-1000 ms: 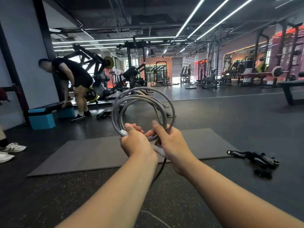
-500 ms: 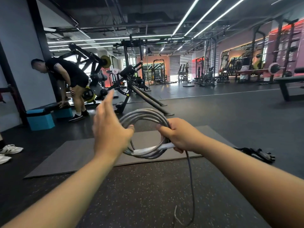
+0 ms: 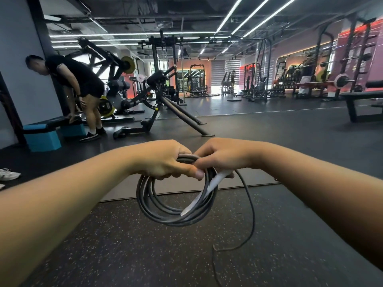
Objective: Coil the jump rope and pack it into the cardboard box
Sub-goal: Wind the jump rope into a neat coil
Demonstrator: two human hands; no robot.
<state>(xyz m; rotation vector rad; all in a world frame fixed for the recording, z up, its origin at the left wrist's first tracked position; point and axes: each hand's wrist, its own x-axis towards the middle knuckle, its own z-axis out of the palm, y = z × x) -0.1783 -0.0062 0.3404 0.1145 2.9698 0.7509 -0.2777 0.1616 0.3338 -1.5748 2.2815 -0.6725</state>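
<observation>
The grey jump rope (image 3: 165, 212) hangs as a coil of several loops in front of me, above the speckled floor. My left hand (image 3: 161, 160) grips the top of the coil, thumb pressed over the strands. My right hand (image 3: 223, 156) is closed on the same spot from the right and also holds the white handle (image 3: 204, 193), which slants down across the coil. A loose length of rope (image 3: 251, 208) trails from my right hand in a wide arc down to the floor. No cardboard box is in view.
A grey mat (image 3: 124, 189) lies on the floor just beyond my hands. A person (image 3: 76, 79) bends over a blue and black bench (image 3: 47, 133) at the left. Gym machines (image 3: 157, 96) stand behind. White shoes (image 3: 9, 175) sit at the left edge.
The coil has swung from upright to hanging down below my hands. My left hand, open half a second ago, has closed on the top of the coil beside my right hand.
</observation>
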